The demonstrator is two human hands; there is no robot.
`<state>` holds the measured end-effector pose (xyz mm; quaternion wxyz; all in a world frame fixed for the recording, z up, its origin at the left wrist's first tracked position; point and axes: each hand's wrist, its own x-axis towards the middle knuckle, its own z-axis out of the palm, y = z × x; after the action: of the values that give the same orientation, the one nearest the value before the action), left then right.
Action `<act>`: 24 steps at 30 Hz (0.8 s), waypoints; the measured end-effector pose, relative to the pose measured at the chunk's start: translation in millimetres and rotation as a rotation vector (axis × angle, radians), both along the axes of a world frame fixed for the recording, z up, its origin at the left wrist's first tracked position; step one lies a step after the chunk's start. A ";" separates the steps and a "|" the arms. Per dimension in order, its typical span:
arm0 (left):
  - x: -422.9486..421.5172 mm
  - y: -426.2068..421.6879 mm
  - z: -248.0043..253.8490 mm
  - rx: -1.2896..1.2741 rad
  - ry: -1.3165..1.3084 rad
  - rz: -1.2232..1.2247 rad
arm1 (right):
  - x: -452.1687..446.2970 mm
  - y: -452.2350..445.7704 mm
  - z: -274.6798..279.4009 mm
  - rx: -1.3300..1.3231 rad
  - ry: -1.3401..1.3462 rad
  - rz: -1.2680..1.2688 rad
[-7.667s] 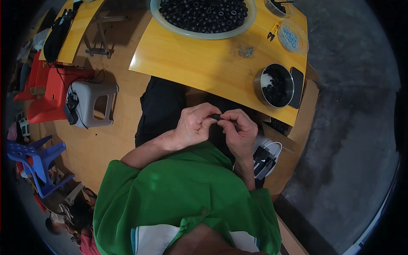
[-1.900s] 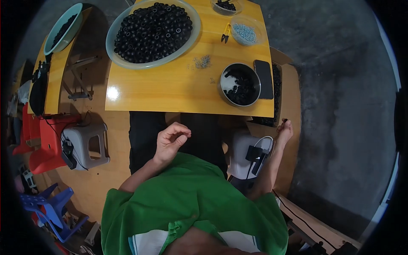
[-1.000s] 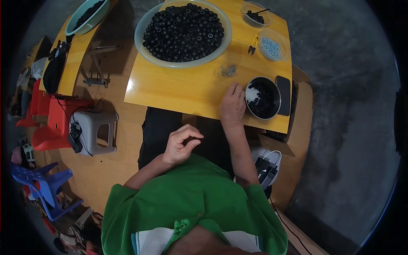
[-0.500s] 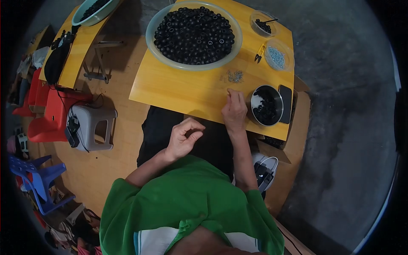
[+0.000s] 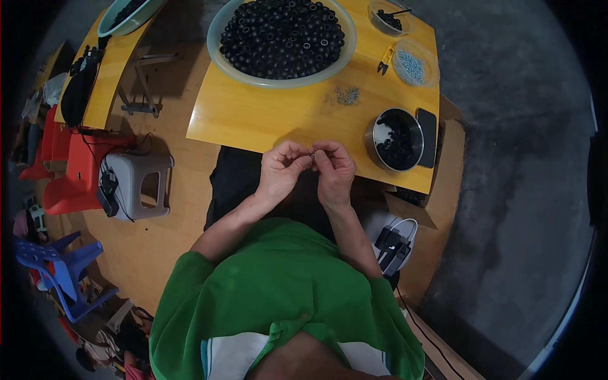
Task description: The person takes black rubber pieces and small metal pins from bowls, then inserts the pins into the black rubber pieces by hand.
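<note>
Right hand point(image 5: 337, 174) and left hand point(image 5: 278, 172) have closed the gap of half a second ago; the right has swung left, away from the metal bowl point(image 5: 369, 137), and the left has risen to meet it. Our hands are together now, thumbs and forefingers pinched on a small piece point(image 5: 312, 154), to the left of the bowl and by the near edge of the surface point(image 5: 240, 114); we cannot tell its exact shape. A slip looks the likeliest trouble; uneven pressure between the fingertips could pop it loose, and the dark trousers point(image 5: 235, 174), left of the bowl and nearer us, would hide it. Metal bits point(image 5: 348, 96) lie loose beyond the bowl, to its left; a brushing knuckle could scatter them. Just right of the bowl is a phone point(image 5: 429, 136); a knock from the right forearm might shove one against the other. Black beads point(image 5: 278, 41), heaped farther off to the bowl's left, could spill if the surface were jolted.
</note>
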<state>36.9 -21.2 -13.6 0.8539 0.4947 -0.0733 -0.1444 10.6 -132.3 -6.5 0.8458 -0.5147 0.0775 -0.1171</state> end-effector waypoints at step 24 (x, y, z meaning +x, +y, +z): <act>-4.1 14.6 6.9 0.098 -0.063 -0.042 | 6.1 -15.0 8.0 -0.952 -0.103 -0.186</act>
<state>32.8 -6.6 -6.7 0.8226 0.5386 -0.1033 -0.1502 16.8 -147.3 1.5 0.5051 -0.8288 0.0192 -0.2399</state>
